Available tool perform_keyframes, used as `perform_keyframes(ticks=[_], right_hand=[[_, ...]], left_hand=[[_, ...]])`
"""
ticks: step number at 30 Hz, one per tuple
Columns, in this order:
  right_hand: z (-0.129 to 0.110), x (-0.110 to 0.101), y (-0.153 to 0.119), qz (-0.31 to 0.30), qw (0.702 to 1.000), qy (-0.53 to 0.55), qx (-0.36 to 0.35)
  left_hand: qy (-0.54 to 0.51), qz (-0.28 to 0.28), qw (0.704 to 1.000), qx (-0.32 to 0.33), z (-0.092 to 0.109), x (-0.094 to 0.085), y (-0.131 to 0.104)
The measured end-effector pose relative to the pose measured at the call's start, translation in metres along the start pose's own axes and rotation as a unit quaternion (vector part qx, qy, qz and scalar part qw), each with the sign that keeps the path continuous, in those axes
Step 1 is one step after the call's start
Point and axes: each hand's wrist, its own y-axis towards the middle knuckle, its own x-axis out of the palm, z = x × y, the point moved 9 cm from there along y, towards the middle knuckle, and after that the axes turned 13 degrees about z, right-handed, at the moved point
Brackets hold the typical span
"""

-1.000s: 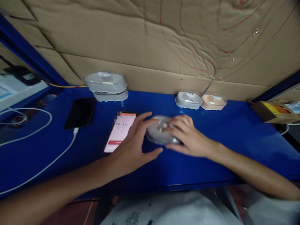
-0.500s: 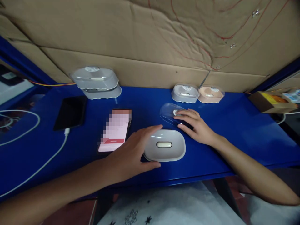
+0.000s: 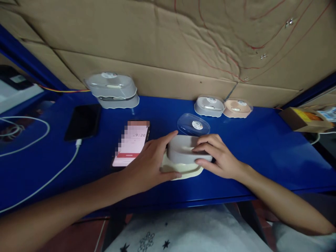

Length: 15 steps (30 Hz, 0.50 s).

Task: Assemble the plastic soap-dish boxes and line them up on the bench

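Observation:
My right hand grips the right end of a grey oval soap box tray, fingers inside and thumb against its outer wall. The tray is raised above a cream-coloured oval base on the table. My left hand curves around the left end of the base, thumb along its near edge and forefinger by the tray's far left rim. Just behind the tray lies a clear plastic lid with a round white sticker.
A lit phone lies left of the base, and a dark phone on a white cable lies farther left. Lidded soap boxes stand along the cardboard wall: grey, peach, and a grey stack. A carton stands right.
My right hand has let go of the clear lid, moved nearer and left, and lifted the grey tray, showing the cream base below. My left hand has stayed about the same place.

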Motion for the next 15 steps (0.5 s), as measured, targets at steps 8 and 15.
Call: perform_keyframes(ticks=[8,15], right_hand=[[0.012,-0.018,0.001,0.018,0.996,-0.075,0.033],[0.014,-0.001,-0.005,-0.051,0.991,-0.12,-0.012]], left_hand=[[0.028,-0.089,0.995,-0.038,0.006,-0.001,-0.012],[-0.14,-0.129,0.973,-0.132,0.009,-0.002,-0.015]])
